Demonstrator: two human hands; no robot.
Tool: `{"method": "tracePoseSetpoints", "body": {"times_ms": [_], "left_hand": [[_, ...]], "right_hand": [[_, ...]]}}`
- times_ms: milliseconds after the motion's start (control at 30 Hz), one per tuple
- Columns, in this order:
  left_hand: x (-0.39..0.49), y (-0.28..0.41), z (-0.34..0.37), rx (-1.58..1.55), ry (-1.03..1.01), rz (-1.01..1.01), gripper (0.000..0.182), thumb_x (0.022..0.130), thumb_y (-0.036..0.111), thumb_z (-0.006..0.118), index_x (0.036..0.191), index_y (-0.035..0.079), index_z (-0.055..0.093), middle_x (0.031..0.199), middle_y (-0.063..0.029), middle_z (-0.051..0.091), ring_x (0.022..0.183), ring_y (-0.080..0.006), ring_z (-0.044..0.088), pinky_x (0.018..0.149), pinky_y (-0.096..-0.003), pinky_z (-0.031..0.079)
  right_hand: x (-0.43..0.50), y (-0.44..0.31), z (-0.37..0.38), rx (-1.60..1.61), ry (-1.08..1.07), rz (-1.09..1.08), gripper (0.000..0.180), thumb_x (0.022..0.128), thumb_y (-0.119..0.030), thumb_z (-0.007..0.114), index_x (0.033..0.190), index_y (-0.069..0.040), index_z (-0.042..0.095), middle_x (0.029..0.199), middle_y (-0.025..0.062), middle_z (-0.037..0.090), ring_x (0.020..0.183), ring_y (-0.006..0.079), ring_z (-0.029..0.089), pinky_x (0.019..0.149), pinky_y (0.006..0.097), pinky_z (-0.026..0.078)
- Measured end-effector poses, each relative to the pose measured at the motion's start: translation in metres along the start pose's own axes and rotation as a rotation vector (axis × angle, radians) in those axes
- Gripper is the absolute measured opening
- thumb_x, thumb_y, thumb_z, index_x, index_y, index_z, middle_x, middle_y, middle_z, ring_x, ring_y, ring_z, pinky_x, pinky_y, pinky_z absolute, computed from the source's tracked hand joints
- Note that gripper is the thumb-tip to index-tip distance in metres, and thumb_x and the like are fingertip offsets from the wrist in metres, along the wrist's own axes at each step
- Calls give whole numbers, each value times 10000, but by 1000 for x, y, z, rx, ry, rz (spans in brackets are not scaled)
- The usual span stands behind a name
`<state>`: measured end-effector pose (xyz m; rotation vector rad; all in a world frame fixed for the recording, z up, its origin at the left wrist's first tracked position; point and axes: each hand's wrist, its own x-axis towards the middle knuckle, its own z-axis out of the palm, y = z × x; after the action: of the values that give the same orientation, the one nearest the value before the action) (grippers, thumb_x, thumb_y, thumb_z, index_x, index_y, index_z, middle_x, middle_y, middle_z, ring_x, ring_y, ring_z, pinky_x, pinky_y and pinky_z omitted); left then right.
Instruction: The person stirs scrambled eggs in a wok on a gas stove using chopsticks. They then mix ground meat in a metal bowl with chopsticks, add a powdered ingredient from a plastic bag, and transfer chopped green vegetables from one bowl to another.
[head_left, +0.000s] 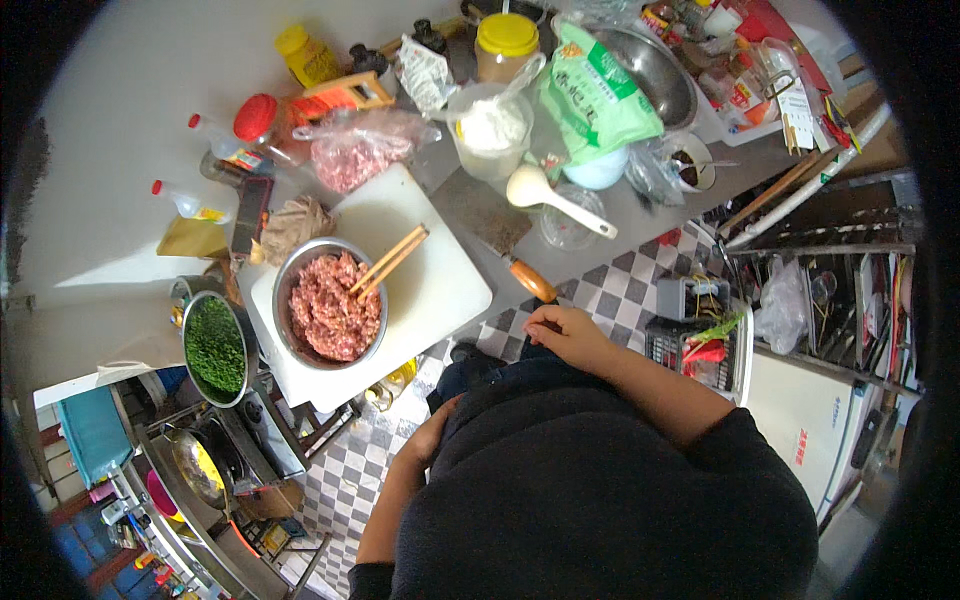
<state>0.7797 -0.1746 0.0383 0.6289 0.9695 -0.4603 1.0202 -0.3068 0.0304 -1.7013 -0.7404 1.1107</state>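
My right hand (568, 335) hangs in front of my body with loosely curled fingers and nothing seen in it. It is just below the wooden handle of a cleaver (480, 212), which lies on the table apart from the hand. My left hand (433, 435) rests against my side at the hip, its fingers partly hidden by my black shirt. Before me, a steel bowl (279, 330) of raw minced meat (334, 307) stands on a white cutting board (442, 281). A pair of wooden chopsticks (391, 260) leans in the meat.
A pot of chopped greens (216, 349) stands left of the board. Behind are bagged meat (352, 161), a tub of white powder (491, 135), a white ladle (559, 201) and a green bag (596, 97). A pan (201, 461) sits lower left; a shelf rack (840, 300) stands right.
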Motion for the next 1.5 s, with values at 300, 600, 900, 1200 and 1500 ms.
{"method": "tracePoseSetpoints", "body": {"times_ms": [300,600,900,1200,1500], "left_hand": [[131,-70,-25,218,43,269,465,879,305,389,1244,17,381,1202,-126,460,1100,-218,431,940,-279,313],[96,-125,6,273,484,269,572,814,347,544,1237,2,376,1161,-137,480,1071,-215,447,906,-284,335],[88,-183,-43,475,763,159,551,790,340,567,1200,10,403,1083,-137,517,1011,-227,484,863,-295,364],[84,-147,-63,592,850,193,531,765,333,590,1163,19,431,1006,-137,554,951,-239,521,819,-307,392],[131,-139,-65,756,818,211,511,741,326,614,1126,27,459,928,-137,591,891,-251,557,776,-319,421]], "right_hand": [[-12,-2,-106,22,134,75,248,846,-225,512,770,5,561,664,44,575,613,98,527,560,244,421],[15,-14,-113,83,-75,77,243,877,-226,461,829,-10,561,689,22,570,596,80,500,562,217,415],[37,-22,-71,105,-243,-137,188,848,-177,506,828,3,559,693,26,574,621,78,518,587,215,422],[20,-14,-104,120,25,47,271,839,-283,510,828,-20,574,678,23,570,617,84,516,563,228,414],[3,21,-160,86,332,32,236,821,-265,552,796,-32,576,646,7,561,556,60,482,497,208,397]]}}
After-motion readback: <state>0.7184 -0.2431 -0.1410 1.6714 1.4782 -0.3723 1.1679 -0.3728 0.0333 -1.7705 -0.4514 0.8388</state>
